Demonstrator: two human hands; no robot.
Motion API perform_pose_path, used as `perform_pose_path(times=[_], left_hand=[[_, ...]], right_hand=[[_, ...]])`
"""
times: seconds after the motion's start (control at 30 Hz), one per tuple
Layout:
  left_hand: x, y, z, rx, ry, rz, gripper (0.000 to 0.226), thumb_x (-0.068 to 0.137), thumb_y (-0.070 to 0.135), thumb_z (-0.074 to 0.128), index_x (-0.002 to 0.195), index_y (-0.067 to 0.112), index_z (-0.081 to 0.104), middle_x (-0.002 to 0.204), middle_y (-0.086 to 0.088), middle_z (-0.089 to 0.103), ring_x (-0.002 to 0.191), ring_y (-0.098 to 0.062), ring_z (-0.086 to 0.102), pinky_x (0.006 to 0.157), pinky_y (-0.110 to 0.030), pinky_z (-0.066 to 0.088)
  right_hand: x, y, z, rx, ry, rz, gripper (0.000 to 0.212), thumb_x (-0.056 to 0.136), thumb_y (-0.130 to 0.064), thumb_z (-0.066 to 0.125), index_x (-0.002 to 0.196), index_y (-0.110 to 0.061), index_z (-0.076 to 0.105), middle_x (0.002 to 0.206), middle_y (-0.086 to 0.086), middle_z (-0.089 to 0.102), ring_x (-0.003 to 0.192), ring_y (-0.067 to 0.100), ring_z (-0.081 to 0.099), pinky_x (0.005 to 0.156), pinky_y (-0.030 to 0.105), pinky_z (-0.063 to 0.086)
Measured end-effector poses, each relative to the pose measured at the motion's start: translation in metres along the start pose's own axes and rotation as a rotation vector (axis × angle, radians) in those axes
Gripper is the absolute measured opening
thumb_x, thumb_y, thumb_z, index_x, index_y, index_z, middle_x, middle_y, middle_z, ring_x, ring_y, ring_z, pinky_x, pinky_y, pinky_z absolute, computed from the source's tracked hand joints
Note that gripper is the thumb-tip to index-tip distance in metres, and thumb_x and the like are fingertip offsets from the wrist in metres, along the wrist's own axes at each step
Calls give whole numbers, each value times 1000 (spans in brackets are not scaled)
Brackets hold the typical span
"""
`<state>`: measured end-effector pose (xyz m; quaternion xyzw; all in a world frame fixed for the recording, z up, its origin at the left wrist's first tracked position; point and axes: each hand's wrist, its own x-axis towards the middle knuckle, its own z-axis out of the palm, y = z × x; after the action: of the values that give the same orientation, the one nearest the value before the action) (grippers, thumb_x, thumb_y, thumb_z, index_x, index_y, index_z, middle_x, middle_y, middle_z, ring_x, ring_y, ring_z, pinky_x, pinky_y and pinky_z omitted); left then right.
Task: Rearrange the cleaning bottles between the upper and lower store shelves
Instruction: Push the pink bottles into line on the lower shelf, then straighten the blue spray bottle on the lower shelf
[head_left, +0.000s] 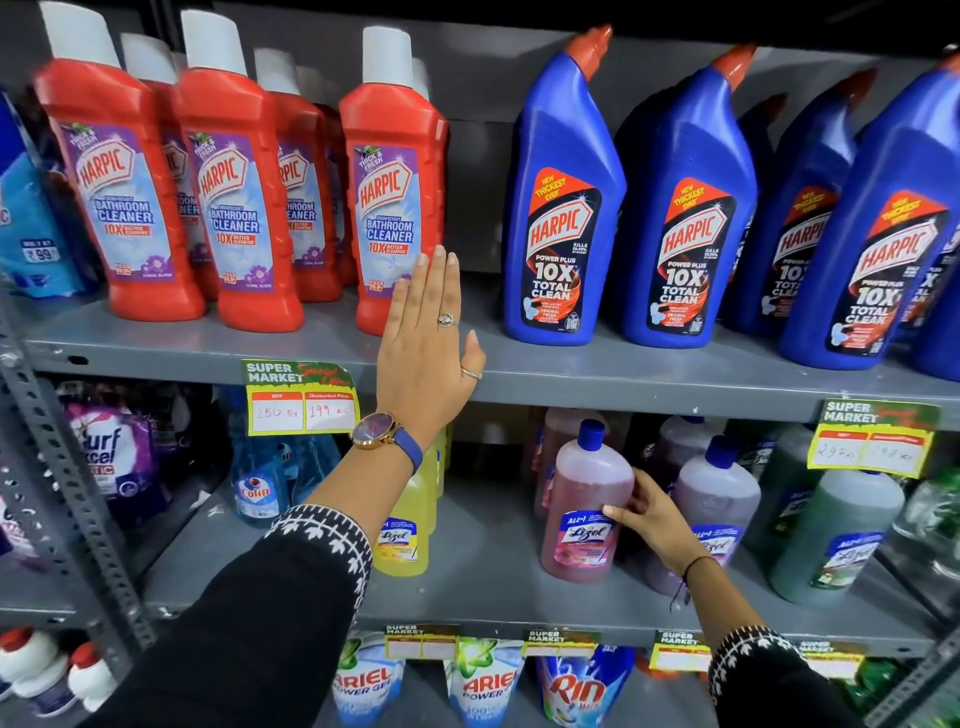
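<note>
My left hand (428, 338) is raised flat with fingers together and extended, just in front of the rightmost red Harpic bathroom cleaner bottle (392, 171) on the upper shelf (571, 374); it holds nothing. My right hand (647, 512) wraps the side of a pink Lizol bottle (584, 499) with a blue cap, standing upright on the lower shelf (483, 582). More red Harpic bottles (234, 171) stand to the left. Blue Harpic toilet cleaner bottles (563, 208) stand to the right on the upper shelf.
Yellow Lizol bottles (408, 519), a blue Colin bottle (254, 488) and a Surf Excel pouch (111, 457) fill the lower shelf's left. Purple (717, 499) and green (836, 540) Lizol bottles stand right of the pink one. Price tags (301, 397) hang from the shelf edges. Ariel pouches (480, 680) sit below.
</note>
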<state>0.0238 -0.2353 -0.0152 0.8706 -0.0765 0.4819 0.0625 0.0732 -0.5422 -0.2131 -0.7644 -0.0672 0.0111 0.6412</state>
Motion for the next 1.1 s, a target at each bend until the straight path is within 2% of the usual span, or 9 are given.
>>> perform_pose_path(times=[0.23,0.4,0.47,0.67,0.77,0.83,0.97,1.07,1.1], left_hand=[[0,-1,0,10,3,8,69,86,21,41,149,-1,20,156,-16,19,145,-27,14,120,-38,7],[1,0,1,17,-2,10,70,87,19,45,149,0,21,155,-16,20,145,-27,15,120,-40,10],[1,0,0,17,-7,7,70,88,19,47,149,0,19,156,-15,18,145,-27,13,120,-39,8],[5,-10,-21,16,98,51,66,90,24,39,149,3,20,156,-13,20,145,-25,14,119,-34,2],[10,-36,-39,59,207,30,65,90,25,37,149,4,20,156,-13,22,145,-25,14,119,-33,0],[6,-61,-49,80,238,-23,65,91,25,39,149,3,19,156,-14,21,145,-26,12,119,-32,-2],[-14,-110,-61,126,227,-138,65,94,27,36,150,1,16,156,-17,16,145,-29,10,119,-35,-3],[-29,-140,-66,187,188,-175,65,95,29,33,150,2,13,157,-16,13,145,-29,8,119,-38,-1],[-34,-149,-68,208,171,-180,65,95,30,33,150,2,13,157,-16,13,145,-30,9,119,-36,-3]], right_hand=[[-18,8,20,-101,286,-93,71,78,-4,76,137,-16,39,133,5,53,119,20,52,99,38,47],[-32,-1,41,-337,521,-207,65,76,-7,78,131,-18,46,131,8,56,113,16,51,95,37,47],[-36,-5,51,-430,564,-277,61,76,-6,78,128,-14,47,129,11,55,116,23,52,97,40,46],[-44,-25,89,-566,416,-448,53,79,-8,76,125,-7,52,126,16,58,116,29,52,101,35,39],[-43,-43,118,-543,345,-577,49,76,-6,78,120,-8,55,118,13,61,111,22,53,100,22,36],[-40,-54,141,-514,267,-636,50,76,-6,78,120,-9,54,119,9,59,112,15,49,99,20,36],[-30,-70,185,-455,136,-697,50,77,-7,77,122,-6,54,123,2,53,116,18,50,101,29,40],[-24,-82,214,-427,60,-661,51,78,-4,74,124,-2,52,127,11,54,117,21,50,100,14,35],[-23,-86,223,-424,35,-662,51,79,-3,73,125,-2,52,128,9,53,118,22,49,102,15,34]])
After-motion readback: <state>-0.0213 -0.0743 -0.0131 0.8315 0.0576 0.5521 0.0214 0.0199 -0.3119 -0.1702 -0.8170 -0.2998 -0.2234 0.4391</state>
